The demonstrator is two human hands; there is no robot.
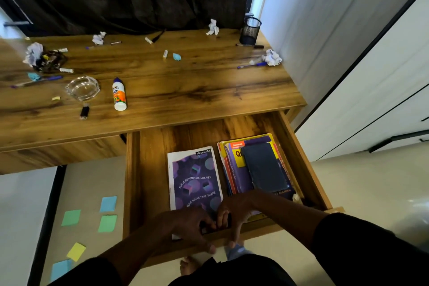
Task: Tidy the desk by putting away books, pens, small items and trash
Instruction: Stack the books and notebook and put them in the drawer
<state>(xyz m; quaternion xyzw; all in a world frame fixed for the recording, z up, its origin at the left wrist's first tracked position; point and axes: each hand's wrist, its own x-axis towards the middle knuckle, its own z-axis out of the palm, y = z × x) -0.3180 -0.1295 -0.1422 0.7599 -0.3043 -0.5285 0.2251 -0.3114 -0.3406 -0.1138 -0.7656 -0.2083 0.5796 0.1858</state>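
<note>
Worktop [185, 86]: behind and above the open drawer [148, 169], which is pulled out under its right part.
Worktop left: glass dish [82, 88], glue bottle [119, 94] lying just right of it, USB stick [84, 111] in front of the dish.
Worktop far left: crumpled paper [33, 52] beside a heap of small items [50, 60].
Worktop right rear: mesh pen holder [250, 30] in the corner, a pen [251, 65] in front of it.
Drawer: notebook [195, 176] in the middle, stack of books [253, 165] to its right, dark wallet [263, 167] on the stack.
Drawer front edge: left hand [185, 227] and right hand [232, 216] close together.
Floor: sticky notes [108, 204] left of the drawer.
</note>
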